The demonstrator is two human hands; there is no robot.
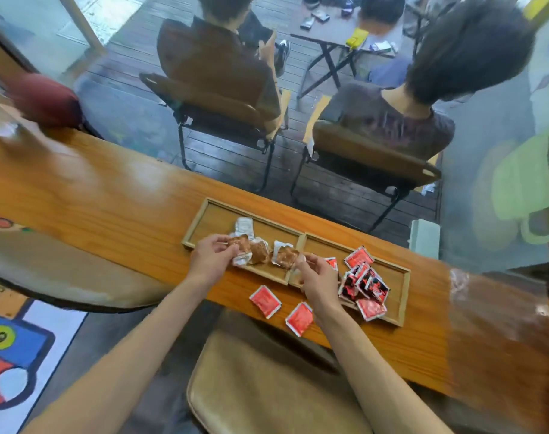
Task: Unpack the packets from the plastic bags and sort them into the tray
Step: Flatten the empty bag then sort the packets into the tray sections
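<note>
Here, left hand (210, 258) fingers pinching crinkly brown packet (239, 242), right hand (318, 281) fingers likewise — second brown packet (286, 256), wooden tray (404, 296).

We see a wooden tray (404, 296) with a matt finish on a glossy, varnished wood counter (94, 195) that throws glare. Red packets (359, 257) right of our right hand's (318, 285) grip look like shiny plastic film. Brown packets (259, 252) between both grips are clear crinkled plastic. The padded seat (266, 386) looks like smooth tan leather.
</note>
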